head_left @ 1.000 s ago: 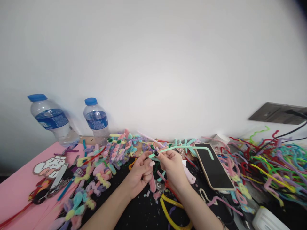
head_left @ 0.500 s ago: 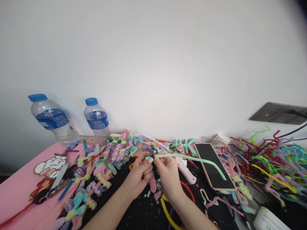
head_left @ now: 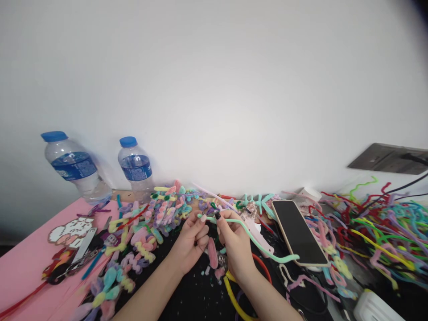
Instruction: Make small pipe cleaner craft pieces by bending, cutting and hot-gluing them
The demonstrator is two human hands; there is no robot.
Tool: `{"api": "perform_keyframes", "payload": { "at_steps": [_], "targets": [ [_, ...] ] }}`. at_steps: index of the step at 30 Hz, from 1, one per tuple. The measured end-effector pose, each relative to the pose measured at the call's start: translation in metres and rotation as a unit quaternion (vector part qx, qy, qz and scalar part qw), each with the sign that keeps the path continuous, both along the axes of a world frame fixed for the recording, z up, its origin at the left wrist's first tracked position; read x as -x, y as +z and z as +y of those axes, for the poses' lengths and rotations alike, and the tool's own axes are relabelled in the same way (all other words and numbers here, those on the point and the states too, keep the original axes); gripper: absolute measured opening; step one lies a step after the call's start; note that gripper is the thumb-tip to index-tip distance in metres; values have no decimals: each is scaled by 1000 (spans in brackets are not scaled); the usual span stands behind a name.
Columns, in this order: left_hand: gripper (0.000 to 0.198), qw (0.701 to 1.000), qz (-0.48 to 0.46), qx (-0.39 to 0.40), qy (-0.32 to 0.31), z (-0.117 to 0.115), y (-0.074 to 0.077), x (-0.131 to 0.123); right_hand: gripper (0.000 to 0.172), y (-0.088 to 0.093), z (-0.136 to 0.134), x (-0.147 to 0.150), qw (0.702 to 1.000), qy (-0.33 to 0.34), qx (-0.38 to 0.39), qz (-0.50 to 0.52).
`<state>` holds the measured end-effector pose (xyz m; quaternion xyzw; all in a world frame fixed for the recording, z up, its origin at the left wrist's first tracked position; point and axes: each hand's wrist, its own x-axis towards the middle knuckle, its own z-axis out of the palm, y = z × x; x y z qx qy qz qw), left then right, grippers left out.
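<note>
A mint-green pipe cleaner point(head_left: 257, 240) is pinched between both hands above the black work surface point(head_left: 190, 294). My left hand point(head_left: 191, 240) grips it close to its left end with thumb and forefinger. My right hand point(head_left: 234, 243) pinches it a short way to the right, the black-nailed thumb on top. From there the long free part curves down to the right, its tip over the phone point(head_left: 299, 232). Below and between the hands lies a pink fuzzy piece point(head_left: 212, 253). Behind the hands is a heap of pastel pipe-cleaner shapes point(head_left: 167, 209).
Two water bottles point(head_left: 135, 167) stand against the wall at the left. Scissors point(head_left: 85, 245) lie on a pink sheet point(head_left: 23, 263). A tangle of coloured pipe cleaners point(head_left: 388, 240) fills the right side, with cables and a white charger-like block point(head_left: 376, 305) nearer me.
My fingers have drawn slightly apart along the pipe cleaner, showing a green stretch between them. Its free right part has swung downward and now bends lower over the phone.
</note>
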<state>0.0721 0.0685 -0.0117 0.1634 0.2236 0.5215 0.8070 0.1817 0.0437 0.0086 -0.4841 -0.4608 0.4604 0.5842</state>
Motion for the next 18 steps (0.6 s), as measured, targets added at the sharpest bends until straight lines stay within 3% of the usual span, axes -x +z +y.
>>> {"api": "perform_keyframes", "payload": {
  "at_steps": [11, 18],
  "targets": [
    [8, 993, -98, -6, -66, 1, 2, 6, 23, 9, -1, -7, 999, -49, 13, -18],
    [12, 990, -126, 14, -61, 3, 2, 6, 26, 20, -2, -10, 995, -76, 46, -33]
  ]
}}
